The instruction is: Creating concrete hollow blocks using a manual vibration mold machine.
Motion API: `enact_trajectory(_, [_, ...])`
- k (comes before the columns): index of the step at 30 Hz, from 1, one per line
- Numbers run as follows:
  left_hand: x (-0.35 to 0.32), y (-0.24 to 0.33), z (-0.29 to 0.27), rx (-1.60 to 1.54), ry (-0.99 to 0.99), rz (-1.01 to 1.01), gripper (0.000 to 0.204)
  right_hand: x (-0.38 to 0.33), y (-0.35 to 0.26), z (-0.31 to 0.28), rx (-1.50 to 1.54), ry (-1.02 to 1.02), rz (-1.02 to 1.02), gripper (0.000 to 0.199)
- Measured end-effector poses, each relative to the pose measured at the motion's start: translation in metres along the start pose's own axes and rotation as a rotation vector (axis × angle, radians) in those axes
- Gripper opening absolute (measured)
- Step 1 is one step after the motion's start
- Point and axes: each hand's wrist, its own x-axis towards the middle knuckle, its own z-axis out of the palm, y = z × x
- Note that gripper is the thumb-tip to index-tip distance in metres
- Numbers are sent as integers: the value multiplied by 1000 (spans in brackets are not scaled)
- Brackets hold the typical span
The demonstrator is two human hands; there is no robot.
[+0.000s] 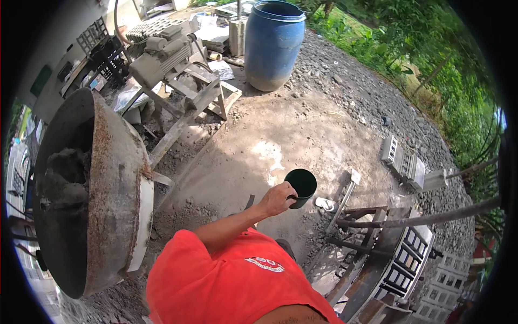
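Observation:
My left hand [278, 199] reaches out in front of my red shirt, its fingers closed over the near-left rim of a dark green bucket [300, 186]. The bucket's open mouth faces up toward me; its inside looks dark, and I cannot make out any contents. It hangs above the grey ground, with a white slipper [325, 204] lying just to its right. Of my right arm only a bit of skin shows below the shirt sleeve at the lower edge, and the right hand is out of view.
A large rusty mixer drum [116, 189] with grey clumps inside stands at left. Behind it, an electric motor [154, 67] sits on a timber frame [189, 116]. A blue barrel [274, 48] stands ahead. At right are a block mould [407, 256], a long bar [421, 220] and concrete blocks [402, 162].

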Motion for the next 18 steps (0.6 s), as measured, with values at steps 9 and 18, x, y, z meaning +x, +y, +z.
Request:
enact_trajectory(9, [-101, -32, -73, 301, 626, -634, 17, 180, -129, -138, -542, -560, -169, 40])
enact_trajectory(18, [-182, 26, -23, 351, 1139, -1069, 17, 306, -286, -43, -1176, -713, -528, 46])
